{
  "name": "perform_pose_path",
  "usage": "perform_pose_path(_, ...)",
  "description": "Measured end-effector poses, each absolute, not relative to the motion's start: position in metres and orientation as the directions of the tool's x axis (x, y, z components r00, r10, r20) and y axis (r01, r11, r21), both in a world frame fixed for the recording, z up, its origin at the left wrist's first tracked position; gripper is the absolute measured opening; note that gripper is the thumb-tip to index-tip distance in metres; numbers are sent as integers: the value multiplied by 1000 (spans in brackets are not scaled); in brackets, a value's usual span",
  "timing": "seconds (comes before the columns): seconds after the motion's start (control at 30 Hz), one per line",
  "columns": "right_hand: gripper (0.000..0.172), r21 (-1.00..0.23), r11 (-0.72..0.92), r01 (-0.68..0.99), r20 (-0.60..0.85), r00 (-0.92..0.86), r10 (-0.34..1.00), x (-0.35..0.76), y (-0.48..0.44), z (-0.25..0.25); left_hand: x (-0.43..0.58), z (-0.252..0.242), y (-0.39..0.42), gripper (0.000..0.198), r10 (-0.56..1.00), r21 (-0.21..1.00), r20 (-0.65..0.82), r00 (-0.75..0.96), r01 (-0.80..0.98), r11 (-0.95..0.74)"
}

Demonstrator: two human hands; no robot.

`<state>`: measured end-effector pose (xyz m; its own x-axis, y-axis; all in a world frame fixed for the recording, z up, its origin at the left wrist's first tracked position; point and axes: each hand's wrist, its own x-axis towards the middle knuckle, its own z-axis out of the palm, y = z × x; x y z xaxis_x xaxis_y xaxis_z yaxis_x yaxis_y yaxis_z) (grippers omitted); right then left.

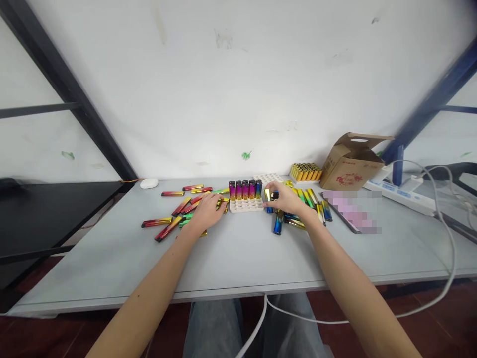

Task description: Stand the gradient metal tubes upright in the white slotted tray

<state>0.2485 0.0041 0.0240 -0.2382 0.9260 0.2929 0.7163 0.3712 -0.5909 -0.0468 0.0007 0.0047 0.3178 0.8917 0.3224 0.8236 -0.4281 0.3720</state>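
A white tray with holes (246,205) stands in front of me. Shiny purple lighters (242,190) stand upright in its back part, with a blue lighter (259,189) at the right end. My right hand (285,199) pinches a blue-and-gold lighter (268,201) just right of the tray. Beneath and around that hand lie loose blue, green and gold lighters, one blue lighter (278,222) closest to me. Over a scatter of red, gold and green lighters, my left hand (206,211) rests with loosely bent fingers near a gold lighter (225,203). Its thumb is hidden.
At the back right, a second holed tray (268,177) sits beside a full tray of yellow lighters (306,173). An open cardboard box (350,166), a phone (348,211) and a power strip (402,194) are farther right. A white earphone case (149,184) lies back left.
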Motion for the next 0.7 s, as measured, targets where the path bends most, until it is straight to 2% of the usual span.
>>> perform_pose_path(0.1,39,-642,413,646,396,-182,900,249,5,26,-47,3,2,24,890,371,329,317,823,-430)
perform_pose_path(0.23,39,-753,383,535,457,7,889,248,7,31,-48,2,2,24,887,368,337,315,823,-432)
perform_pose_path(0.3,37,-835,373,406,450,111,886,248,7,34,-48,2,2,24,886,365,337,317,824,-434)
perform_pose_path(0.4,35,-937,343,67,349,243,905,249,7,40,-48,2,1,25,886,365,340,315,824,-433)
perform_pose_path(0.47,38,-936,291,-200,234,264,936,250,8,43,-48,3,1,25,887,367,339,313,824,-431)
perform_pose_path(0.53,39,-882,235,-408,149,233,961,250,8,46,-48,3,1,25,888,371,336,313,823,-430)
perform_pose_path(0.6,35,-826,199,-527,116,187,976,247,7,48,-48,2,2,25,889,374,335,313,821,-430)
perform_pose_path(0.7,27,-786,144,-601,103,103,989,240,4,50,-48,1,2,23,889,373,339,308,823,-427)
